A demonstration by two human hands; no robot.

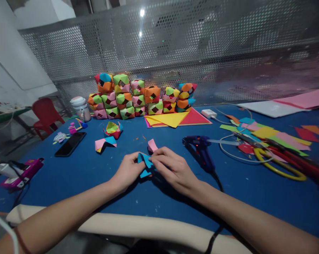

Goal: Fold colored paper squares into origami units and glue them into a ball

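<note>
Blue folded paper (pixel 146 173), pinched in the fingers of both left hand (pixel 126 171) and right hand (pixel 175 169), at the middle of the blue desk (pixel 77 173), towards its near edge. Directly between both hands, neither nearer, long axis unclear; pink paper piece (pixel 152 145) just beyond, glue gun (pixel 205 155) to the right.

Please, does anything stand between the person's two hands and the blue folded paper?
Nothing visible does: the left hand and right hand both touch the blue folded paper. The pink piece is just beyond it, not between.
</note>
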